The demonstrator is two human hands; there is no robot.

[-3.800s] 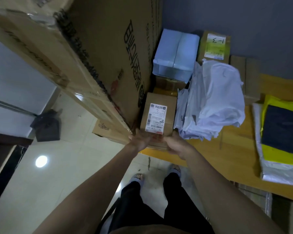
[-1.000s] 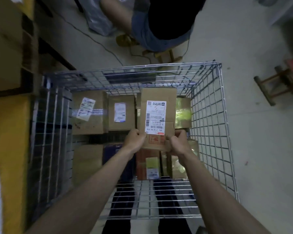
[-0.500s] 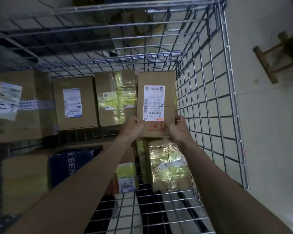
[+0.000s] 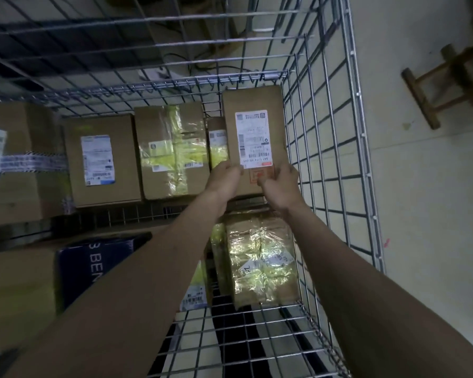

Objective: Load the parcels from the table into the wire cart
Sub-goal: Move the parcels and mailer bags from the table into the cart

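Observation:
A brown cardboard parcel [image 4: 254,105] with a white shipping label lies deep in the wire cart [image 4: 339,170], close against its right wall at the far corner. My left hand [image 4: 225,178] grips the parcel's near left edge and my right hand [image 4: 280,182] grips its near right edge. Whether the parcel rests on the boxes under it is hidden by my hands.
Several other parcels fill the cart: a labelled brown box [image 4: 101,159], a taped box [image 4: 172,148], a large box [image 4: 14,162] at left, a dark blue box [image 4: 93,263], and a shiny wrapped parcel [image 4: 260,257] nearest me. A wooden stool [image 4: 448,83] stands on the floor right of the cart.
I carried the parcel from the table over to the cart. Over the last second both hands pushed it farther in and down toward the far right corner.

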